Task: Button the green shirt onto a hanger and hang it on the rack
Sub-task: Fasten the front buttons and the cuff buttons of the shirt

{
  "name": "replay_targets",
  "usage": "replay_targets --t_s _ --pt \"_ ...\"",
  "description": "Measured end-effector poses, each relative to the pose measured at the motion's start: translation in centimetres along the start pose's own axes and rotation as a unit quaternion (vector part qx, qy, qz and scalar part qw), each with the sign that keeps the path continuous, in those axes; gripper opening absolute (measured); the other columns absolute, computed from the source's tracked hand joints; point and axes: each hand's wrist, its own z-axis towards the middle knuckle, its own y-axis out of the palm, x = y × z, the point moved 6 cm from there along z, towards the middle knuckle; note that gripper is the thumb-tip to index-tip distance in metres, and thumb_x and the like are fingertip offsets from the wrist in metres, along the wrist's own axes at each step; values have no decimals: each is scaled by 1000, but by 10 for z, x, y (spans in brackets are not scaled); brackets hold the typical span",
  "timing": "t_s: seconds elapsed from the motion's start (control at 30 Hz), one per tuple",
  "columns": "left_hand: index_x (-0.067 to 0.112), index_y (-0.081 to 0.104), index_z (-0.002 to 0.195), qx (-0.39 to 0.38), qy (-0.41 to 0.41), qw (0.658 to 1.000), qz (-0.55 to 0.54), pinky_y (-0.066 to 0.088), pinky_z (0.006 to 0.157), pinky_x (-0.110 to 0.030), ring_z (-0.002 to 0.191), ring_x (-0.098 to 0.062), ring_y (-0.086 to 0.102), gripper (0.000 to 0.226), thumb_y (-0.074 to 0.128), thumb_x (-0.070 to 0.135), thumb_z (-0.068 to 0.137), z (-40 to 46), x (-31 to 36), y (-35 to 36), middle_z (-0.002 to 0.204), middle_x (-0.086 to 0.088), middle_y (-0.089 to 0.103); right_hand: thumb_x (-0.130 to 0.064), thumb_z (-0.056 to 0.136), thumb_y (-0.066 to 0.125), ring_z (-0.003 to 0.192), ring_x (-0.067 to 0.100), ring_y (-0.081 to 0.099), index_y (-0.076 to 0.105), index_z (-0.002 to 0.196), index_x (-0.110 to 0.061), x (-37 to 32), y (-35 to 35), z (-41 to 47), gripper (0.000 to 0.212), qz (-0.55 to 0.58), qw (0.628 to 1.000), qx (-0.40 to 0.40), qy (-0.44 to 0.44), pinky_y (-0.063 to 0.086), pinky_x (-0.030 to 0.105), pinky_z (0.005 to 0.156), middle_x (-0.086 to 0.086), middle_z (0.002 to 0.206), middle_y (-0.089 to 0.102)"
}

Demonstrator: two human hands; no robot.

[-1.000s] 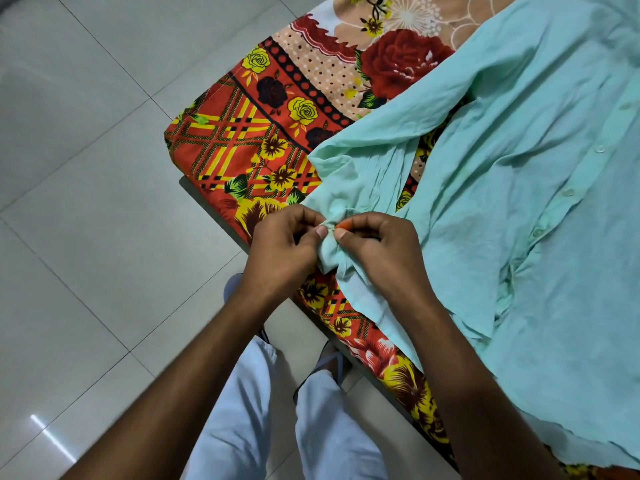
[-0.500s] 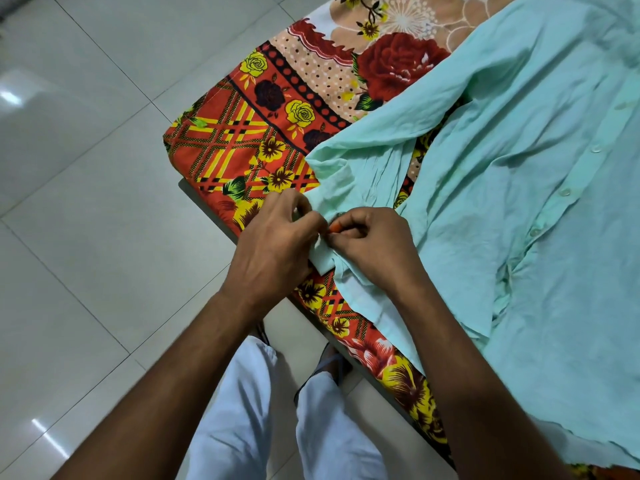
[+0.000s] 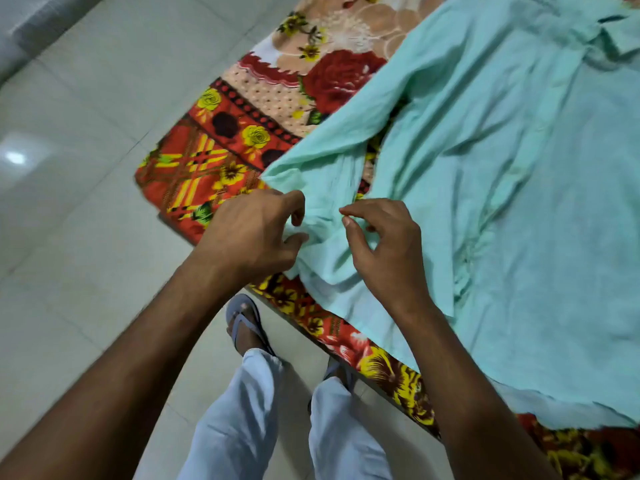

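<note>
The light green shirt (image 3: 502, 202) lies spread on a floral sheet, collar (image 3: 620, 32) at the top right. Its left sleeve runs down to a cuff (image 3: 322, 237) near the bed's edge, and both hands are at this cuff. My left hand (image 3: 252, 233) is at the cuff's left side, fingers curled apart, thumb touching the fabric. My right hand (image 3: 384, 251) hovers over the cuff's right side with index finger and thumb spread and nothing pinched. No hanger or rack is in view.
The bed with the red, orange and yellow floral sheet (image 3: 242, 133) ends in a corner at the left. Pale tiled floor (image 3: 86, 237) lies beyond it. My legs in light trousers and a sandalled foot (image 3: 246, 323) stand against the bed's edge.
Both hands had been pinching the cuff together. They have now drawn apart and loosened their fingers, and the cuff lies on the bed. The view has shifted left and down.
</note>
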Motion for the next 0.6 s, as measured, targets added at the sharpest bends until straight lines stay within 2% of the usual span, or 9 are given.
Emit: replay_targets --t_s 0.07,0.17,0.33,0.47,0.6 --pt "22 60 100 56 0 998 -9 34 53 -32 69 -25 56 23 70 39 87 7 25 -13 72 6 54 -9 94 67 108 19 61 77 107 -14 4 -19 2 17 -1 999 41 -4 50 27 92 0 108 73" --pt "22 60 103 74 27 995 -63 44 56 -36 72 -25 59 20 67 35 90 24 89 -4 72 10 49 -7 95 65 110 21 62 76 111 -12 25 -62 -9 20 -23 996 89 13 44 19 99 2 111 73" --pt "23 60 115 44 125 985 -106 43 64 -32 82 -21 62 24 63 35 94 63 236 39 85 6 66 -7 94 64 114 24 60 75 115 -11 105 -170 -72 23 -92 978 167 88 46 26 102 3 115 72" --pt "22 59 119 26 211 969 -126 53 69 -39 89 -21 62 27 64 31 94 59 324 75 96 4 66 -8 95 64 117 24 59 74 117 -9 153 -230 -140 24 -143 955 217 144 45 27 105 4 117 71" --pt "18 58 121 -16 284 947 -149 54 71 -44 97 -26 60 30 65 25 93 37 397 120 101 -1 65 -8 95 65 120 26 58 74 118 -8 187 -266 -209 24 -160 928 270 200 47 38 107 6 119 69"
